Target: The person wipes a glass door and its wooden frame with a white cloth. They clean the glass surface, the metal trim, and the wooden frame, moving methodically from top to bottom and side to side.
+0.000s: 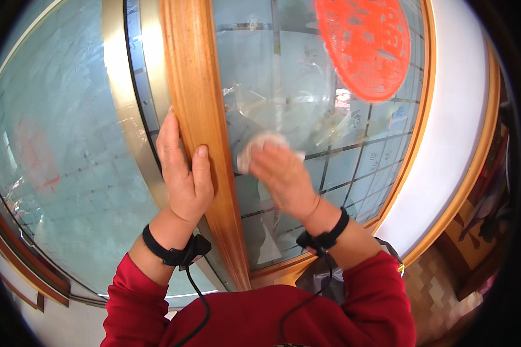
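My left hand (pixel 185 176) is on the edge of an upright wooden door frame (pixel 197 75). Its thumb lies on the wood's front face and its long fingers reach up along the side, gripping the edge between them. My right hand (pixel 286 182), smeared by motion, presses a crumpled whitish cloth (pixel 267 142) to the patterned glass pane (pixel 289 75). The cloth bunches under the fingers and sticks out around them. Whether it is paper or fabric I cannot tell.
A red round paper decoration (pixel 367 49) is stuck high on the pane. To the left, behind a brass-coloured metal strip (pixel 118 69), stands a frosted glass panel (pixel 58 115). A white wall (pixel 454 87) borders the frame at right. A dark bag-like thing (pixel 324 277) is below the pane.
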`<state>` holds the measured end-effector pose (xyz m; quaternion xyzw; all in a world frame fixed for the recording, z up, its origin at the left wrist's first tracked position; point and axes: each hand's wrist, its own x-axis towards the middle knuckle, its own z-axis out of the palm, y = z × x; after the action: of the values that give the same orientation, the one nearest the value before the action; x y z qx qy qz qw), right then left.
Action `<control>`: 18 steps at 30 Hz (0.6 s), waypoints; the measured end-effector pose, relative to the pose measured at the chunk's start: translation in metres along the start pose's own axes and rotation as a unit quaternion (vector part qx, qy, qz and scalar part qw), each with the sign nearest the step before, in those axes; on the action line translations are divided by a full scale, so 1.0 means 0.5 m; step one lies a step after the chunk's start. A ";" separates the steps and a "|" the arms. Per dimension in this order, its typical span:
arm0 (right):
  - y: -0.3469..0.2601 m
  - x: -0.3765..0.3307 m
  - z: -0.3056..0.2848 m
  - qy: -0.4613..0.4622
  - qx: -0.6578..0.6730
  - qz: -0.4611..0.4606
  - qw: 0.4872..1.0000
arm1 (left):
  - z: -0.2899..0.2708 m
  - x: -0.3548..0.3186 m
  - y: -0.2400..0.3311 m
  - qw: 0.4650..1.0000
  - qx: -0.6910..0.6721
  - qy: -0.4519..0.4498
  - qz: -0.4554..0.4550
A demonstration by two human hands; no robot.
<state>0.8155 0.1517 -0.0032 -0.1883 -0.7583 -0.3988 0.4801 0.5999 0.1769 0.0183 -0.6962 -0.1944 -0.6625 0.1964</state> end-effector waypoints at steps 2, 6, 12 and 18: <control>-0.020 -0.054 0.010 -0.075 0.039 -0.001 0.996 | 0.001 0.002 -0.003 1.000 -0.012 0.002 0.009; 0.055 0.009 0.034 -0.071 -0.004 0.030 0.997 | -0.002 0.003 -0.006 1.000 -0.005 0.004 0.010; 0.088 0.072 0.032 0.030 -0.007 0.017 0.999 | -0.001 0.006 -0.004 0.999 0.019 -0.005 0.031; -0.059 -0.193 0.020 -0.093 0.021 0.074 0.993 | 0.003 0.007 0.004 0.999 0.040 0.010 0.031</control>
<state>0.8350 0.1510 -0.1026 -0.2706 -0.7918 -0.3270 0.4392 0.6025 0.1762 0.0217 -0.6872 -0.1971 -0.6545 0.2463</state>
